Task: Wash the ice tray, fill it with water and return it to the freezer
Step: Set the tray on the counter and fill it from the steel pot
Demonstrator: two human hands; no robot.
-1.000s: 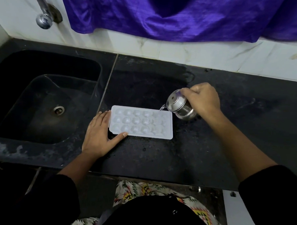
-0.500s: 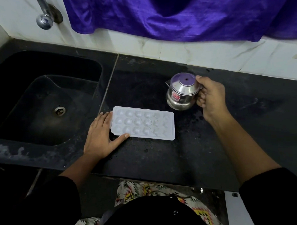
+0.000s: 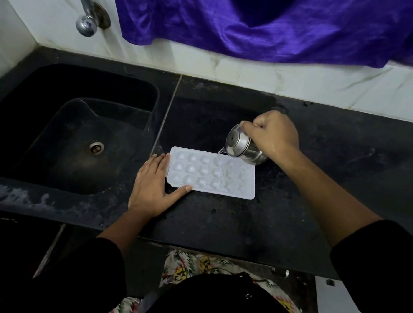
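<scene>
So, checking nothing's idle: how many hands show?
2. The left hand lies flat against the tray; the right hand grips the pot tilted at its far edge.

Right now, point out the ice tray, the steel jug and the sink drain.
ice tray (image 3: pixel 210 172), head view, on its middle row of cups.
steel jug (image 3: pixel 238 142), head view, on its tilted lid.
sink drain (image 3: pixel 96 147), head view, on the metal ring's centre.

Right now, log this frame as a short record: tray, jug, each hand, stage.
tray: white, flat on counter, right of sink
jug: steel, lidded, tilted, spout over tray's far edge
left hand: flat on counter, steadying tray's left end
right hand: grips jug
stage: filling tray; freezer step not yet done
</scene>
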